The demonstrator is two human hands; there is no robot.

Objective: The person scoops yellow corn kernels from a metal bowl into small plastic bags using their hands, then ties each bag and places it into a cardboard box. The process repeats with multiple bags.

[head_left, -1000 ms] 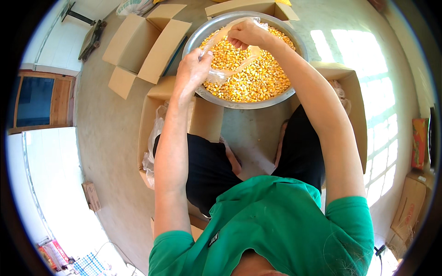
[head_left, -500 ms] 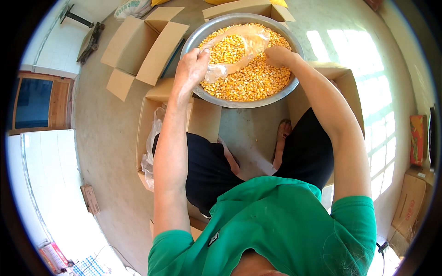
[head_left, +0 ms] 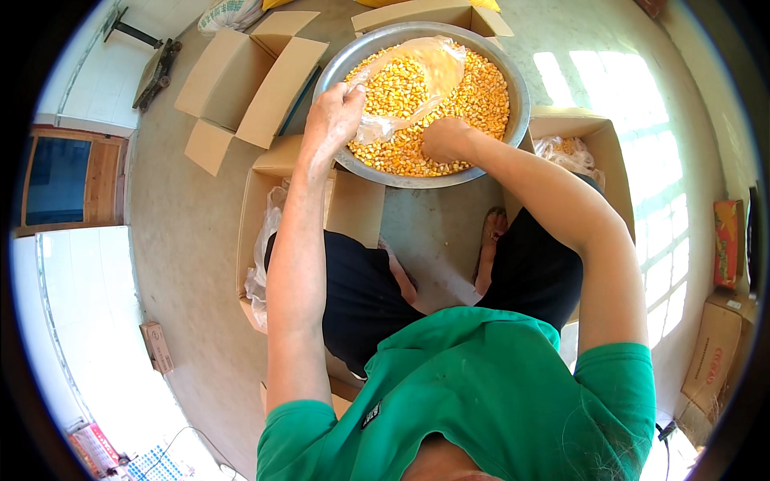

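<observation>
A wide metal basin (head_left: 520, 88) full of yellow corn kernels (head_left: 483, 100) stands in front of me. On the corn lies a clear plastic bag (head_left: 443, 66) with kernels inside, its mouth spread toward the right. My left hand (head_left: 334, 115) is closed on the bag's near left edge at the basin's left rim. My right hand (head_left: 447, 139) is pushed down into the loose corn in the near part of the basin, beside the bag. The kernels hide its fingers.
An open cardboard box (head_left: 353, 204) with clear plastic stands by my left leg. By my right leg another box (head_left: 611, 148) holds filled clear bags (head_left: 571, 152). One more open box (head_left: 228, 76) lies at the far left, with a white sack (head_left: 230, 16) behind it.
My right hand has moved nearer and to the left, from the basin's right side down into the corn below the bag. The left hand keeps its hold on the bag.
</observation>
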